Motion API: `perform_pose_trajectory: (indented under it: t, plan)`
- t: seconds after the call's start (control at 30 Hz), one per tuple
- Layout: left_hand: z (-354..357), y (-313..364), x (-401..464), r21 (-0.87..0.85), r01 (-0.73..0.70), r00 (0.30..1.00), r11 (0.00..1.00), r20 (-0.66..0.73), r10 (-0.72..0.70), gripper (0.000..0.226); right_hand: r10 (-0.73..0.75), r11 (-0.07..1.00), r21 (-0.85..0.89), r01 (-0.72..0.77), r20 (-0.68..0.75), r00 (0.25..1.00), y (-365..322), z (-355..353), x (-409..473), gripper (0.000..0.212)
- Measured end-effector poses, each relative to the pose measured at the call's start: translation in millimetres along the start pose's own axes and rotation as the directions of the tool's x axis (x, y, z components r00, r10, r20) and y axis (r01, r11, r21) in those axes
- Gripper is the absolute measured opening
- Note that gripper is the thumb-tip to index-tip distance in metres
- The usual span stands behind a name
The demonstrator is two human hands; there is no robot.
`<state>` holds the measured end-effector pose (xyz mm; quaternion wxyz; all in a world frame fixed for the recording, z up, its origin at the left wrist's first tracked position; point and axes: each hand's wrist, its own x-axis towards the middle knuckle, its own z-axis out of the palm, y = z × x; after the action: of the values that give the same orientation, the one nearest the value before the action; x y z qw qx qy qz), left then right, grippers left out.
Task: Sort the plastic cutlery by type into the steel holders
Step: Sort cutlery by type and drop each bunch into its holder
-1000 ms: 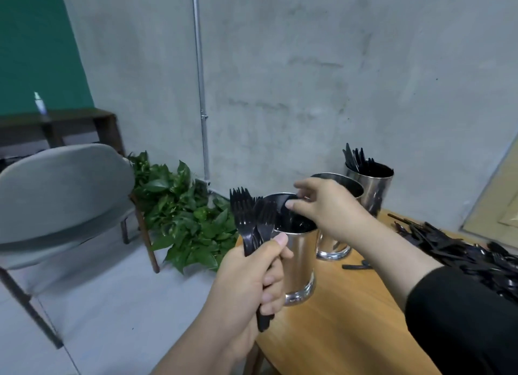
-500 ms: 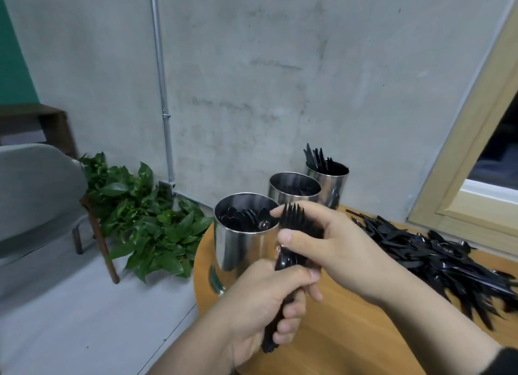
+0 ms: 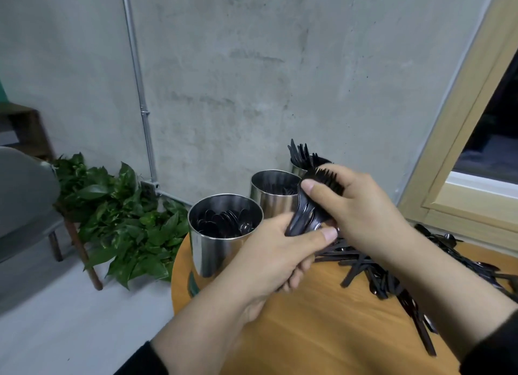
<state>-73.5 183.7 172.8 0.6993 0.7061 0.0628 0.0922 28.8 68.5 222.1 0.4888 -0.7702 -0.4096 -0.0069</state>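
A bundle of black plastic forks [image 3: 311, 206] is held between both hands above the round wooden table [image 3: 322, 327]. My left hand [image 3: 277, 257] grips the handles from below. My right hand [image 3: 361, 206] grips the upper part, thumb across the front, tines sticking out at the top. Three steel holders stand at the table's far left: the nearest [image 3: 221, 248] is full of black spoons, the middle one [image 3: 273, 195] shows dark cutlery inside, and the far one [image 3: 301, 161] holds forks standing tines up.
A heap of mixed black plastic cutlery [image 3: 392, 271] covers the table's right side. Left of the table are a leafy green plant [image 3: 126, 220] on the floor and a grey chair [image 3: 25, 201]. A concrete wall and wooden window frame [image 3: 459, 150] lie behind.
The fork bundle has tilted and moved right, toward the far holders. My right hand now grips its upper part more fully. The view has shifted right and closer.
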Motion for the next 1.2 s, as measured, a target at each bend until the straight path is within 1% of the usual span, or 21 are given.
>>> perform_pose_trajectory:
  t: [0.07,0.13,0.17,0.2,0.27,0.37,0.47,0.53,0.6,0.63,0.67,0.7,0.73,0.83,0.9,0.93,0.97,1.07,1.13,1.2]
  plan:
    - [-8,9,12,0.038,-0.083,0.996,0.996,-0.043,0.084,0.02,-0.027,1.0,-0.015,0.026,-0.097,0.995,3,-6,19,0.021]
    - [-21,16,26,0.138,-0.119,0.978,0.983,-0.154,0.14,0.034,-0.061,0.998,-0.027,0.056,-0.223,0.973,7,-16,43,0.02]
    - [-30,18,34,0.199,-0.128,0.958,0.972,-0.227,0.173,0.037,-0.08,0.996,-0.051,0.068,-0.287,0.955,9,-21,56,0.021]
    - [-39,22,42,0.252,-0.128,0.938,0.959,-0.285,0.2,0.034,-0.1,0.994,-0.081,0.077,-0.342,0.934,13,-25,70,0.021]
    - [-55,28,56,0.34,-0.095,0.919,0.936,-0.331,0.214,0.028,-0.129,0.986,-0.145,0.076,-0.401,0.907,22,-29,97,0.02]
    - [-72,30,77,0.477,-0.007,0.929,0.879,-0.323,0.183,0.027,-0.144,0.97,-0.237,0.05,-0.399,0.906,45,-18,132,0.022]
    - [-79,30,90,0.564,0.043,0.925,0.824,-0.335,0.181,0.027,-0.133,0.941,-0.339,0.009,-0.344,0.93,77,1,157,0.028]
    - [-81,29,95,0.607,0.052,0.92,0.793,-0.339,0.199,0.03,-0.085,0.913,-0.406,-0.03,-0.264,0.961,96,14,163,0.03]
    - [-80,29,99,0.64,0.061,0.915,0.766,-0.342,0.213,0.032,-0.007,0.881,-0.471,-0.057,-0.132,0.991,109,26,162,0.034]
    - [-78,29,100,0.651,0.06,0.914,0.757,-0.341,0.221,0.033,0.039,0.866,-0.496,-0.064,-0.06,0.997,112,30,158,0.04]
    - [-75,30,100,0.662,0.054,0.913,0.748,-0.336,0.231,0.033,0.077,0.856,-0.512,-0.076,-0.021,0.997,115,31,154,0.051]
    - [-72,30,101,0.671,0.045,0.912,0.74,-0.33,0.244,0.033,0.095,0.858,-0.505,-0.096,-0.028,0.995,117,30,148,0.059]
    - [-67,31,102,0.675,0.031,0.909,0.737,-0.326,0.261,0.033,0.1,0.867,-0.482,-0.126,-0.08,0.992,119,24,142,0.06]
    - [-43,32,97,0.633,-0.081,0.881,0.77,-0.316,0.353,0.034,0.08,0.911,-0.371,-0.18,-0.269,0.96,128,-6,106,0.043]
    - [-20,26,93,0.567,-0.192,0.867,0.801,-0.284,0.409,0.037,0.095,0.901,-0.376,-0.216,-0.316,0.944,144,-30,67,0.039]
    - [-6,19,91,0.54,-0.225,0.873,0.811,-0.257,0.414,0.037,0.11,0.888,-0.393,-0.239,-0.323,0.94,155,-41,43,0.036]
    - [9,7,90,0.532,-0.23,0.891,0.815,-0.222,0.396,0.035,0.126,0.874,-0.41,-0.261,-0.327,0.937,167,-50,18,0.033]
    - [54,-49,95,0.594,-0.149,0.962,0.791,-0.098,0.255,0.028,0.199,0.818,-0.458,-0.348,-0.341,0.919,204,-72,-59,0.025]
    - [75,-91,100,0.676,-0.103,0.984,0.73,-0.04,0.175,0.03,0.235,0.763,-0.521,-0.383,-0.328,0.915,223,-82,-103,0.029]
    - [86,-125,108,0.76,-0.07,0.99,0.646,-0.027,0.14,0.041,0.258,0.719,-0.572,-0.396,-0.309,0.915,238,-88,-135,0.04]
